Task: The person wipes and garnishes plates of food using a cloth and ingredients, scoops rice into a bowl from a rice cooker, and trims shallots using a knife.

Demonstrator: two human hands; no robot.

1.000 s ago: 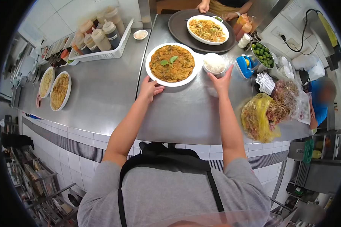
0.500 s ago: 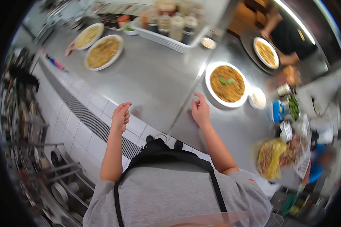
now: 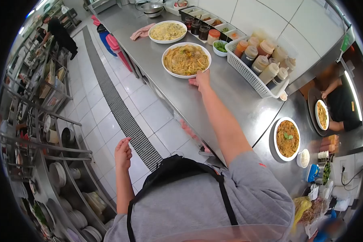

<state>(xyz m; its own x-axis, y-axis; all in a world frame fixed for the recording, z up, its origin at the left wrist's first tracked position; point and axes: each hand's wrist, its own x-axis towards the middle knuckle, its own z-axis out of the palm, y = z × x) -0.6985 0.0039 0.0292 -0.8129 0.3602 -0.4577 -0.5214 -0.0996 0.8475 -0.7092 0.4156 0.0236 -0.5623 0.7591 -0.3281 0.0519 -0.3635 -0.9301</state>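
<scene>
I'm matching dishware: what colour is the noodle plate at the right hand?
The noodle plate is white, best seen in the head view.

Bright, cool-white lighting overall, fairly even. A lit strip (image 3: pixel 353 95) glows nr the rt edge, blown out. Steel counter (image 3: pixel 248 115) has soft pale glare; floor tiles (image 3: pixel 127 86) show shiny spots, esp. up top. Lower-lt shelving (image 3: pixel 64 197) is dimmer. Noodle plate (image 3: pixel 185 60) reads reasonably sharp; orange bottles (image 3: pixel 330 141) at rt are smeared. Strong fisheye: edges bend, corners go black. Hazy clear visor (image 3: pixel 230 232) veils btm ctr.
</scene>
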